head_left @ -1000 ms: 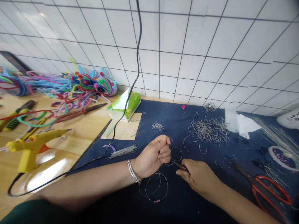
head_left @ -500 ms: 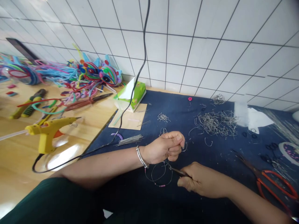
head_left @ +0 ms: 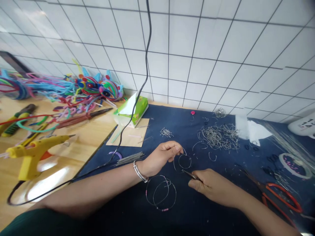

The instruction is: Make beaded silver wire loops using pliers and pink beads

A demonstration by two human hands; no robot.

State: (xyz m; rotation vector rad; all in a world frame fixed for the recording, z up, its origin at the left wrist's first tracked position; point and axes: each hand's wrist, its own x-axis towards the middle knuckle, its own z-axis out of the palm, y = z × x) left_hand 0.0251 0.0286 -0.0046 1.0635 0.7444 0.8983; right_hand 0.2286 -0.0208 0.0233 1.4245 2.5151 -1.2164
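My left hand point(head_left: 161, 157), with a silver bangle at its wrist, is closed with thumb and fingertips pinching a thin curled wire point(head_left: 185, 161). The wire bends into a small loop just right of the fingertips. My right hand point(head_left: 206, 184) is wrapped round a pair of small pliers point(head_left: 189, 174), whose jaws point left at the lower end of the wire. Whether the jaws grip it I cannot tell. Below my left wrist, a pair of overlapping wire rings with pink beads point(head_left: 165, 209) lies on the dark blue cloth point(head_left: 197, 213).
Tangled wire pieces point(head_left: 219, 137) lie behind my hands, with a smaller heap point(head_left: 166, 132) to their left. Orange-handled scissors point(head_left: 283, 196) and a bead dish point(head_left: 294, 165) are at right. A yellow glue gun point(head_left: 36, 150), a tissue pack point(head_left: 135, 109) and a hanging black cable point(head_left: 147, 49) are leftward.
The view has shifted, and most things appear lower and further left. My left hand has opened distance from the beaded rings, which now show fully. The curled wire now shows between my hands.
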